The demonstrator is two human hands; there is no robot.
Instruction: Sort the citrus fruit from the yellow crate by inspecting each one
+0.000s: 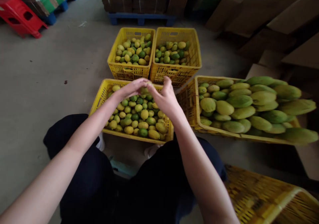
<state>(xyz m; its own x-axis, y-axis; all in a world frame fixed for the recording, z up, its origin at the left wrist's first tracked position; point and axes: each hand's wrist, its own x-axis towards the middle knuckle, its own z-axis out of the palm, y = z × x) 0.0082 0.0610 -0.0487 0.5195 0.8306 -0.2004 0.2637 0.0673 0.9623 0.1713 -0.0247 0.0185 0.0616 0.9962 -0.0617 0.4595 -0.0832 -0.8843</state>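
A yellow-green lemon point(144, 90) is partly hidden between my hands, above the nearest yellow crate point(134, 138). My left hand point(134, 86) curls over it from the left, fingertips meeting my right hand. From the right comes my right hand point(165, 98), one digit reaching to the fruit and the others spread apart and raised. Below both hands, the crate holds many lemons point(144, 114), some yellow and some green.
Two more yellow crates point(128, 72) of lemons stand behind. To the right, a crate point(199, 99) is heaped with long green papayas point(240, 101). Another yellow crate point(259, 192) lies lower right. A red stool point(21, 16), a blue pallet point(141, 18) and cardboard point(246, 16) are farther back.
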